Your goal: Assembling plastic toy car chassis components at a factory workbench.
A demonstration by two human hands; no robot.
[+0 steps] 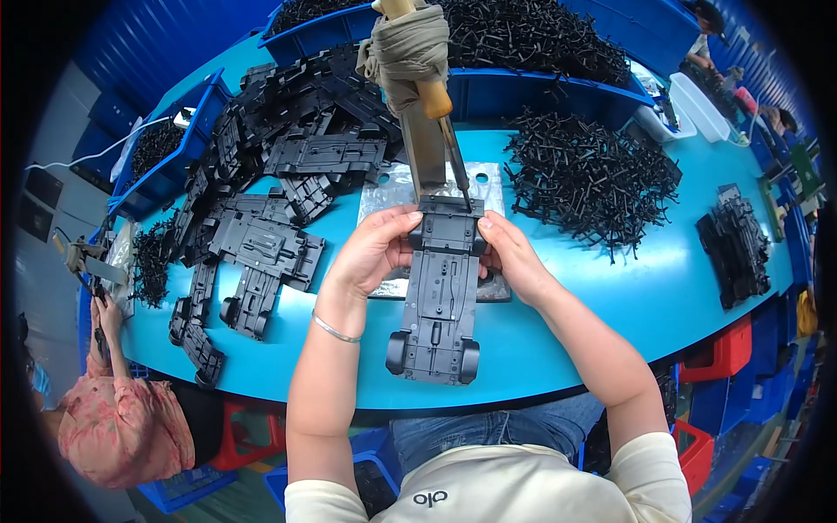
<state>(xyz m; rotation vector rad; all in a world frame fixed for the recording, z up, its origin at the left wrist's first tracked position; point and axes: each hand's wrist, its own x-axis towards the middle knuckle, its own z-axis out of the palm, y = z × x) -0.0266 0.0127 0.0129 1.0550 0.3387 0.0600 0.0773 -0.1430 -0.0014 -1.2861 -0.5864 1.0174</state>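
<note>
Both hands grip a black plastic toy-car chassis (pixel 443 292), its long body pointing toward me. My left hand (pixel 384 248) pinches the left side of its far end, thumb on top. On the opposite side my right hand (pixel 513 253) holds it the same way. Just above that far end, the thin metal rod of a soldering-iron-like tool (pixel 457 161) points down; I cannot tell whether its tip touches the plastic. Its wooden handle (pixel 434 100) is partly wrapped in grey-green cloth (pixel 405 52). Beneath the chassis lies a silvery metal plate (pixel 375 205), partly hidden.
More chassis (pixel 261 235) are heaped on the left of the turquoise table (pixel 349 375). A loose pile of thin black parts (pixel 593 179) lies to the right, beside blue bins (pixel 532 91). Stacked black parts (pixel 734 248) stand far right. A co-worker (pixel 122 427) sits at left.
</note>
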